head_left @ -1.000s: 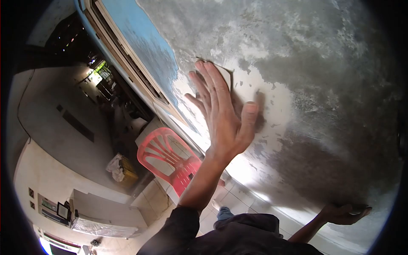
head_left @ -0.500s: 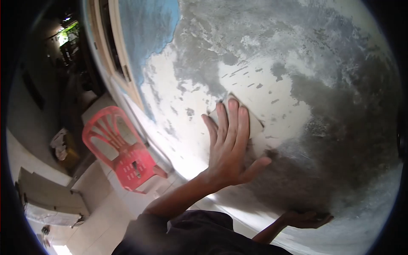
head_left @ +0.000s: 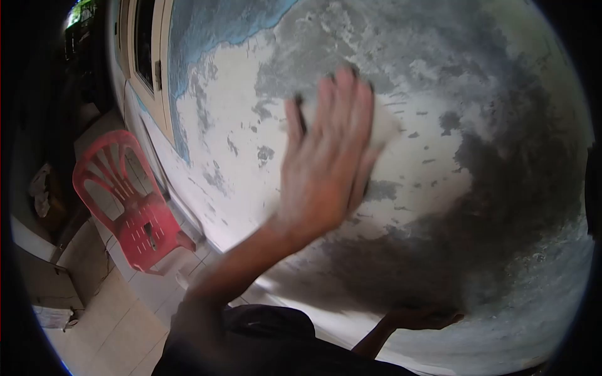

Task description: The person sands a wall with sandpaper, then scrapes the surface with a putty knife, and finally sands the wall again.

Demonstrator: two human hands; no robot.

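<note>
My left hand [head_left: 326,156] lies flat against the wall, fingers pointing up and slightly spread, and is blurred by motion. Beneath its fingers it presses a pale, flat sheet that looks like sandpaper [head_left: 385,128]; one corner sticks out to the right, and the rest is hidden. The wall [head_left: 433,160] under it is patchy, with white filler, grey cement and dark areas. Low on the right, my right hand [head_left: 426,317] rests at the wall's dark lower part, fingers stretched out, with nothing visible in it. Shadow hides some of its fingers.
A red plastic chair [head_left: 135,207] stands on the tiled floor [head_left: 119,313] at left. A wooden window frame [head_left: 160,69] borders blue paint [head_left: 219,25] at upper left. A box-like piece of furniture [head_left: 44,282] is at the far left edge.
My left hand has moved upward on the wall with the sandpaper, its thumb now closer to the palm. The view has shifted, so the chair and my right hand appear further left.
</note>
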